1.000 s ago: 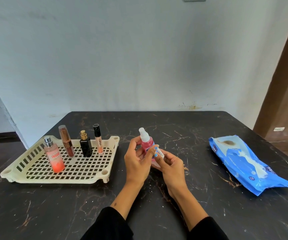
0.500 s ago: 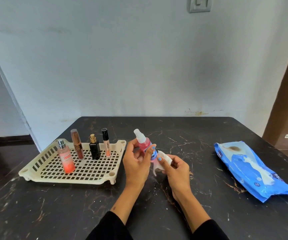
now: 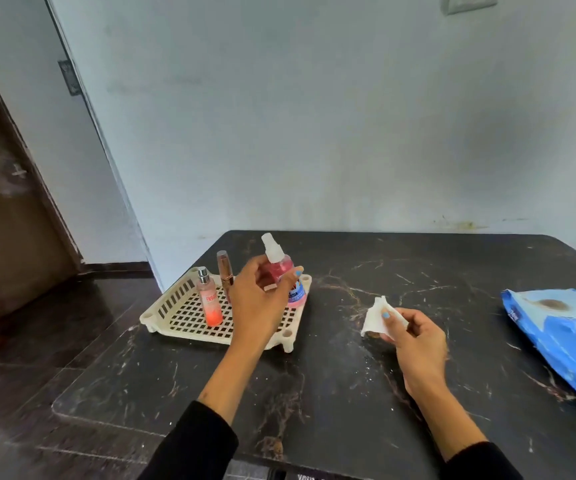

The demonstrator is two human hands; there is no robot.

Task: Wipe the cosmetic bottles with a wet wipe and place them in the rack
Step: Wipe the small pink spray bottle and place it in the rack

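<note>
Head view, contents by descending size. Item one: dark marble-patterned table, standing against a pale wall, bearing everything listed. Item two: blue wet-wipe pack, lying flat at the table's right edge, well apart from both hands. Item three: cream slotted rack, sitting on the table's left portion. Item four: left hand, hovering over the rack's right half, fingers and thumb curling round the pink spray bottle. Item five: right hand, hanging just above the table to the right of the rack, thumb and fingers pinching the white wet wipe. Item six: the pink spray bottle itself, white nozzle pointing up, tilting slightly, being held above the rack's right side; whether its base is touching the grid cannot be told. Item seven: the wet wipe, crumpling out leftward from the right hand's pinch. Item eight: orange-pink perfume bottle, standing upright in the rack. Item nine: copper-coloured tube, standing upright just behind it, partly hiding behind the left hand.
</note>
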